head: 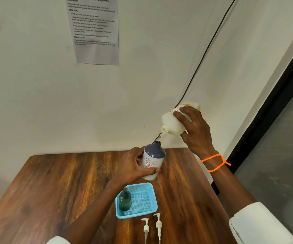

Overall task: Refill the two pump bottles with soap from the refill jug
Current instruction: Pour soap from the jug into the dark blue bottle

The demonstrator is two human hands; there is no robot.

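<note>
My left hand (135, 167) grips a white pump bottle with a purple shoulder (153, 158), held above the table with its open neck tilted up and to the right. My right hand (195, 127) grips the cream refill jug (173, 122), tipped mouth-down to the left. A thin clear stream runs from the jug's mouth to the bottle's neck. A dark green bottle (125, 199) without a pump stands in the left side of a blue basket (137, 201). Two white pump heads (152, 226) lie on the table in front of the basket.
The wooden table (54, 187) ends at a white wall; its right edge runs close to a dark-framed glass panel (274, 138). A printed instruction sheet (94, 30) hangs on the wall, and a black cable (209, 46) runs down behind the jug.
</note>
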